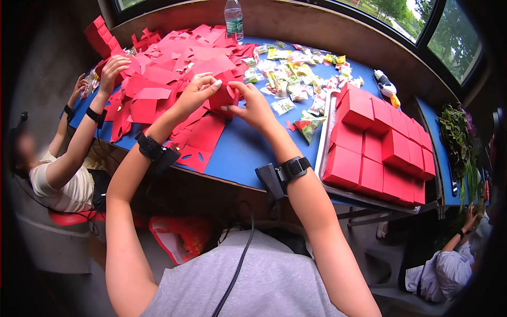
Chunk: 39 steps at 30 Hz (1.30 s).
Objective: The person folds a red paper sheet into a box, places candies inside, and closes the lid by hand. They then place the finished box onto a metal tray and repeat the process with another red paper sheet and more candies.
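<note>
Between my two hands is a small red paper box (224, 97), partly folded into shape. My left hand (196, 95) grips its left side, with thumb and fingers at the upper edge. My right hand (252, 104) pinches the right side, forefinger at the top and thumb lower down. Flat red card sheets (203, 136) with cut-out slots lie just below the box on the blue table (240, 158). Behind and to the left spreads a big heap of red card pieces (174, 63). What is inside the box, if anything, is hidden.
Wrapped sweets (293, 74) are scattered at the back, near a water bottle (234, 21). On the right, a tray (323, 142) carries stacked red boxes (364, 142). A co-worker's hand (112, 74) is at the left by the heap. Another person (449, 267) sits lower right, near green plants (457, 129).
</note>
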Each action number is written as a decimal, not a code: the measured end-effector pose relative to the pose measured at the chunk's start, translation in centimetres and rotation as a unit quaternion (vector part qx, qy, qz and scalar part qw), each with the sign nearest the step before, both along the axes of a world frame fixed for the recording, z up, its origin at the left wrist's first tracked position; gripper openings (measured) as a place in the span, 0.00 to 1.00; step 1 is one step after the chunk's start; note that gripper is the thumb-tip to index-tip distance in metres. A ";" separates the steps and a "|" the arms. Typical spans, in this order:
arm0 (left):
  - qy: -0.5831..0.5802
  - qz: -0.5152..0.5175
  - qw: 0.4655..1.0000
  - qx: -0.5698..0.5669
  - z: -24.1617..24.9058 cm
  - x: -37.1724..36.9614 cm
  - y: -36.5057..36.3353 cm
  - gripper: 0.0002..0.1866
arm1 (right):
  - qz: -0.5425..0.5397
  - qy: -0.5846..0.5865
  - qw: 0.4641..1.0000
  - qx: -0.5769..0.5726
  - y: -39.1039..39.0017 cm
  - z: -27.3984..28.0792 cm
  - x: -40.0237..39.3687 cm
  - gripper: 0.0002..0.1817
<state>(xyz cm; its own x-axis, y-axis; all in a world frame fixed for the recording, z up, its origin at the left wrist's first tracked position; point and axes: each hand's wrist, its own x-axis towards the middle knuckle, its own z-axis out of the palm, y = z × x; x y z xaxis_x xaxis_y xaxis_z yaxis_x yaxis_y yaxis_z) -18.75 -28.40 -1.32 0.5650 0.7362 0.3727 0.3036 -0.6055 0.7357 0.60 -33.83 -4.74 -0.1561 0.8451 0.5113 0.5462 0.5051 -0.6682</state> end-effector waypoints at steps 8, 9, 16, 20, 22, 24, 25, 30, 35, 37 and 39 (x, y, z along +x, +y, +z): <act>-0.010 -0.047 0.995 -0.091 0.2 1.8 -0.1 0.08 | 0.010 0.051 0.996 -0.066 -0.5 0.6 -0.3 0.59; -0.009 -0.047 0.994 -0.094 -0.1 2.1 -0.4 0.08 | 0.010 0.052 0.996 -0.068 -0.3 0.4 -0.2 0.59; -0.075 -0.054 0.992 -0.087 -0.4 2.7 -0.7 0.12 | 0.055 0.120 0.990 -0.039 0.7 -0.4 0.0 0.45; -0.026 -0.004 1.000 0.007 -1.2 2.8 -0.6 0.15 | 0.012 0.085 0.996 -0.024 0.3 0.0 -0.1 0.41; -0.033 0.000 0.999 0.009 -1.1 2.9 -0.8 0.14 | 0.010 0.085 0.996 -0.039 0.2 -0.2 -0.2 0.40; -0.052 -0.012 0.997 -0.047 -1.1 3.0 -0.6 0.14 | -0.011 0.057 0.998 -0.009 0.4 -0.4 -0.3 0.40; -0.072 -0.025 0.992 -0.101 -1.0 3.1 -0.6 0.14 | -0.009 0.056 0.998 -0.011 0.4 -0.4 -0.3 0.40; -0.058 -0.035 0.993 -0.099 -0.7 3.2 -1.1 0.16 | -0.002 0.068 0.998 -0.019 0.4 -0.4 -0.3 0.40; -0.021 -0.069 0.995 -0.075 -0.3 3.1 -1.6 0.24 | -0.005 0.073 0.997 -0.019 0.4 -0.4 -0.4 0.41; -0.011 -0.077 0.992 -0.097 -0.1 3.0 -1.2 0.27 | -0.008 0.067 0.998 -0.004 0.4 -0.4 -0.3 0.40; -0.026 -0.087 0.988 -0.125 -0.3 2.9 -1.0 0.28 | -0.006 0.076 0.997 -0.013 0.4 -0.3 -0.4 0.40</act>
